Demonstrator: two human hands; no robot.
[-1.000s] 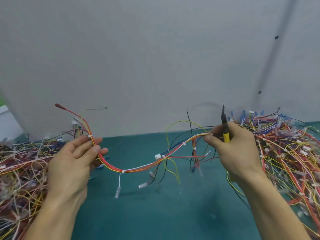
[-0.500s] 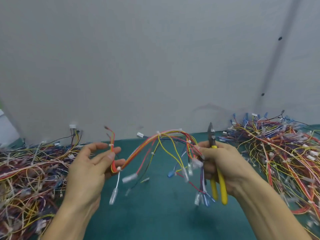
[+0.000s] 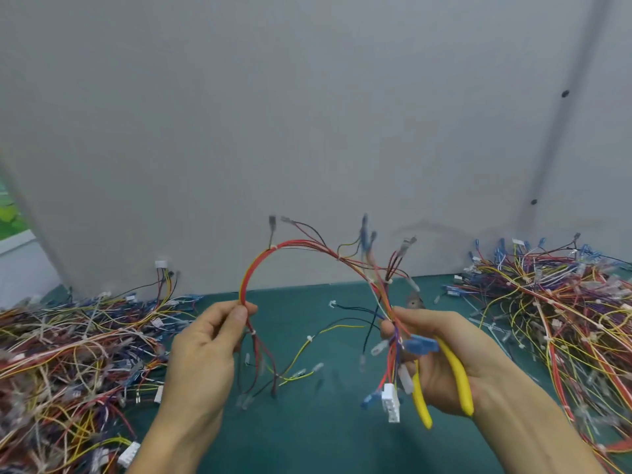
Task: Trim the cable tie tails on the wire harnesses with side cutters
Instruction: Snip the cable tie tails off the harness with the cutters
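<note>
Now taller, harness [image 3: 245,280] arch between left hand [image 3: 205,347] and right hand [image 3: 475,347]

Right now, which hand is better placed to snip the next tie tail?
Right, probably: the right hand holds the yellow-handled side cutters and one end of the harness, while the left hand only pinches its other end and has no tool.

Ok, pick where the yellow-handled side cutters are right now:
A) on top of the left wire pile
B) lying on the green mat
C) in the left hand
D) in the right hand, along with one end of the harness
D: the right hand grips the yellow handles of the side cutters and also holds one end of the harness, while the left hand pinches only the other end.
</note>
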